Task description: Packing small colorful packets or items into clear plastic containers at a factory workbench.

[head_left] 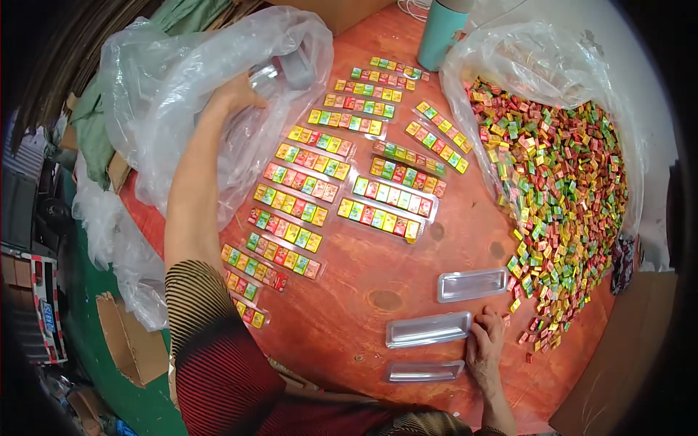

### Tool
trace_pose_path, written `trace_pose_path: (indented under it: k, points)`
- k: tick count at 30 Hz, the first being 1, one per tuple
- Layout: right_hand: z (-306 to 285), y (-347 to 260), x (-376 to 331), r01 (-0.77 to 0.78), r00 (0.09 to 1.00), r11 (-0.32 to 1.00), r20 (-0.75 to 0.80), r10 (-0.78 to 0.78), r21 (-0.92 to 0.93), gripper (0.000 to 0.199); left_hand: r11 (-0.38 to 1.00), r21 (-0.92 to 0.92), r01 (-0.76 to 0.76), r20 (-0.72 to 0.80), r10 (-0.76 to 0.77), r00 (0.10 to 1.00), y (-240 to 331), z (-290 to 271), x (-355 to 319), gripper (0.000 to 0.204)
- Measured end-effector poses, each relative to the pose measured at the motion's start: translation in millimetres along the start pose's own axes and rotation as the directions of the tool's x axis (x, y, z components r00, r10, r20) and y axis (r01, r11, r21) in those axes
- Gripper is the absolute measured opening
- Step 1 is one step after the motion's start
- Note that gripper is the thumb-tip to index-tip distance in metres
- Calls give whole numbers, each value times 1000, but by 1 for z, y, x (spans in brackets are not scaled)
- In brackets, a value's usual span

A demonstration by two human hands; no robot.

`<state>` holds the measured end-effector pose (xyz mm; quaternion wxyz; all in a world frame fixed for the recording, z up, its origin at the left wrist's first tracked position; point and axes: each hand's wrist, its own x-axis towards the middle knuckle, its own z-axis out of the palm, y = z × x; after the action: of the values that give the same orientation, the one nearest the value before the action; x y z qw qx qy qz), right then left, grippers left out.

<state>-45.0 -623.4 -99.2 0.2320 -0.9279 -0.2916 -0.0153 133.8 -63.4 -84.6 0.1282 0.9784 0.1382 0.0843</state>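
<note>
My left hand [234, 98] reaches into a big clear plastic bag [167, 94] at the upper left, where clear trays show faintly; whether it grips one I cannot tell. My right hand [486, 341] rests low on the table, fingers against the right end of an empty clear plastic tray [427, 329]. Two more empty trays lie near it, one above [471, 284] and one below [424, 371]. Rows of filled trays [302, 207] with small coloured candy pieces cover the middle of the red wooden table [371, 291].
A large clear bag [582, 65] lies open at the right, with a heap of loose red, green, yellow and orange candies [560, 189] spilling onto the table. A teal bottle [442, 33] stands at the far edge. Cardboard pieces [127, 341] lie on the green floor at left.
</note>
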Motion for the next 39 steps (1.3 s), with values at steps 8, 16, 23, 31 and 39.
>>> trace_pose_path:
  k: [8, 16, 23, 31, 39]
  points:
    - [-1, 0, 2, 0, 1000, 1000, -8, 0, 9, 24, 979, 184, 83, -21, -81, 997, 33, -12, -15, 70]
    - [1, 0, 3, 45, 999, 999, -17, -45, 3, 25, 993, 19, -113, -127, 115, 985, 94, -63, -93, 49]
    - [0, -1, 3, 14, 1000, 1000, -27, -14, -2, 21, 632, -494, -597, -21, 678, 735, 227, -18, -205, 41]
    - [4, 4, -2, -18, 1000, 999, -10, 18, 40, 25, 483, -502, -717, -5, 828, 561, 253, -11, -216, 69]
    - [-1, -2, 3, 6, 1000, 999, -11, -6, 35, 20, 990, 61, 125, -244, -107, 964, 22, -24, -69, 38]
